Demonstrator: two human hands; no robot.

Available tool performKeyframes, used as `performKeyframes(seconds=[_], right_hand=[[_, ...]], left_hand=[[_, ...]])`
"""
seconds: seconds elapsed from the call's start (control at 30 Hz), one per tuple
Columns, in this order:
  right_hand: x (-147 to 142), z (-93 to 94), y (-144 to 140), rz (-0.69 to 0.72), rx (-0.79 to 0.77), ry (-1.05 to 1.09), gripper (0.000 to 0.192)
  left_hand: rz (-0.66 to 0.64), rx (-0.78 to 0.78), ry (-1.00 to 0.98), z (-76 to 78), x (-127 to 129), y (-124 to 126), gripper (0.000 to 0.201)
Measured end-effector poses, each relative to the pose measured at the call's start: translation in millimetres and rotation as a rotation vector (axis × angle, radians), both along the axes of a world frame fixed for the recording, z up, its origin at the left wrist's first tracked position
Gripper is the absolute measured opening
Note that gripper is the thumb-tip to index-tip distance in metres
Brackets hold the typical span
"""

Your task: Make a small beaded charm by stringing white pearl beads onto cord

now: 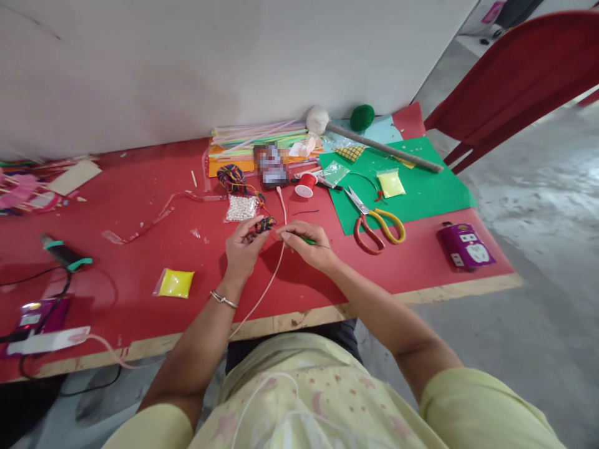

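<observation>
Yarn piece pinched over the red table

Left hand pinches a multicoloured yarn piece; right hand grips what looks like a green hook. A slip could unravel it or snag the pink cable.

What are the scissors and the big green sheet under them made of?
The scissors: the blades look like bare metal, since they shine grey, and the yellow and red handles look like smooth plastic. The green sheet looks like matte craft foam or thick paper, flat and without shine; the picture cannot settle which.
</observation>
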State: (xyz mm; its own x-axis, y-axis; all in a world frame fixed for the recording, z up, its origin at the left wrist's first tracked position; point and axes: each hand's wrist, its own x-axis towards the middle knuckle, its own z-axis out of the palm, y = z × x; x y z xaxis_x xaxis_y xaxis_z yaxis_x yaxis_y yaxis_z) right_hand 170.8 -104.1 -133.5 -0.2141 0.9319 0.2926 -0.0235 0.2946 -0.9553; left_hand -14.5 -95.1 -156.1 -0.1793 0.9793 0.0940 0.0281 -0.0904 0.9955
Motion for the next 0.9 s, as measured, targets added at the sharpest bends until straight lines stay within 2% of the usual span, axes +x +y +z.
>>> performKeyframes(seconds=[0.13,0.27,0.4,0.63,0.77,0.9], right_hand=[[-1,-1.4,0,-0.005,-0.057,0.050,0.028],[0,0.1,0,0.028,-0.007,0.018,0.026],[0,-1.2,0,-0.008,0.011,0.040,0.022],[-2,-5.3,1,-0.042,-0.010,0.023,0.020],[0,-2.6,0,-0.040,0.037,0.003,0.022],[5,2.3,1,-0.037,0.119,-0.025,0.021]], left_hand=[[-0.011,-0.026,-0.022,-1.4,0,-1,0.045],[-0.049,-0.073,-0.067,-3.8,-1,-1,0.044],[-0.104,-0.094,-0.154,-5.3,-1,-2,0.040],[-0.218,-0.213,-0.315,5.6,2,-5,0.033],[-0.208,-0.241,-0.384,9.6,2,-3,0.036],[-0.198,-0.239,-0.402,5.8,1,-2,0.038]])
